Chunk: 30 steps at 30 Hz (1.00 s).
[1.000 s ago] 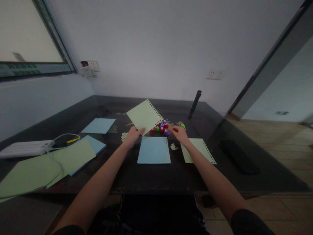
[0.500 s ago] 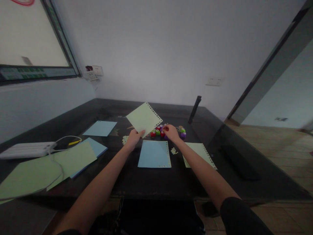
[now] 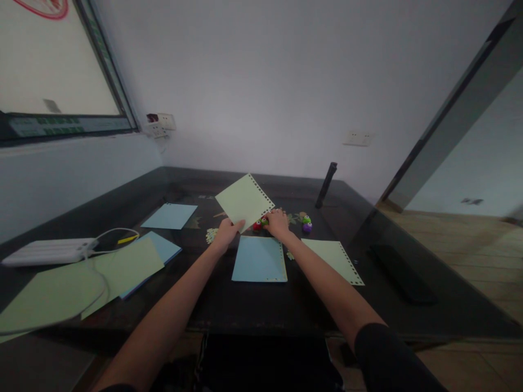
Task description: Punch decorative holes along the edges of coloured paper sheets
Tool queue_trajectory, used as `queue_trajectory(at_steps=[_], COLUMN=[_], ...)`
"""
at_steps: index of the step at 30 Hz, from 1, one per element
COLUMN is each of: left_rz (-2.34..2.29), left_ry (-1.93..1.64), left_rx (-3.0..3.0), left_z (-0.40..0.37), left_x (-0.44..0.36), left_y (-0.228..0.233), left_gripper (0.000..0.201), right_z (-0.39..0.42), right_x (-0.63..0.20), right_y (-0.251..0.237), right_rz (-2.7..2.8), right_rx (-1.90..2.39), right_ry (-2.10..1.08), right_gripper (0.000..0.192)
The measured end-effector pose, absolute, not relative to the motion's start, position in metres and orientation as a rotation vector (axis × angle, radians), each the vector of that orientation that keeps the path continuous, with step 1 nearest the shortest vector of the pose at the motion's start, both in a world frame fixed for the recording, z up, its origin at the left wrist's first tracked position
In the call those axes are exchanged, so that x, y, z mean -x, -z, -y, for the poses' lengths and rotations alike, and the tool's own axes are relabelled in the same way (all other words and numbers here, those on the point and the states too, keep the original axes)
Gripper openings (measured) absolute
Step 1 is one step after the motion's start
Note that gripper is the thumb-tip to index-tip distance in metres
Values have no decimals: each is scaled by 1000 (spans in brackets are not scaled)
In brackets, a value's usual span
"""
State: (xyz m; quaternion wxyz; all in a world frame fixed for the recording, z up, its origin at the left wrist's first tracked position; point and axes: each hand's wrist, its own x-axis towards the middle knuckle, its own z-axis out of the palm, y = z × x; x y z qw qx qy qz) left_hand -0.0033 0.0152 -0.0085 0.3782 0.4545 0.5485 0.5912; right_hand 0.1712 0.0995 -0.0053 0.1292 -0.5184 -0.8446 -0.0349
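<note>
The left hand point(image 3: 227, 231) pinches the near corner of a pale green square paper sheet with a punched edge point(image 3: 244, 200), holding it tilted above the dark glossy tabletop point(image 3: 253, 305). The right hand point(image 3: 278, 222) rests over a cluster of small round coloured craft punches point(image 3: 261, 222); its grip looks curled around one, though I cannot tell for sure. A light blue paper sheet point(image 3: 259, 259) lies flat just before both hands.

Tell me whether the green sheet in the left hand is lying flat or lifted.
Lifted: the left hand holds the green sheet tilted above the table.
</note>
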Motion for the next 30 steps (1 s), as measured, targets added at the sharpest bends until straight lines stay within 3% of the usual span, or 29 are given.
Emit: queue_trajectory(at_steps=[7, 10, 14, 17, 30], left_rz=[-1360, -1276, -1099, -1094, -1305], left_ry=[-1502, -1496, -1423, -1349, -1208], left_rx=[-1119, -1078, -999, -1058, -1449], left_z=[-15, -10, -1, 7, 20], left_x=[-2, -9, -26, -42, -66], left_y=[9, 5, 2, 5, 16], left_gripper=[29, 27, 29, 31, 32], right_z=[-90, -77, -46, -18, 12], right_x=[-186, -207, -241, -261, -276], right_y=[-4, -7, -10, -9, 5], right_rz=[2296, 2071, 1711, 1541, 1106], right_rx=[1347, 1239, 1054, 976, 834], right_ry=[-59, -414, -1072, -1315, -1660], right_gripper=[24, 25, 42, 46, 37])
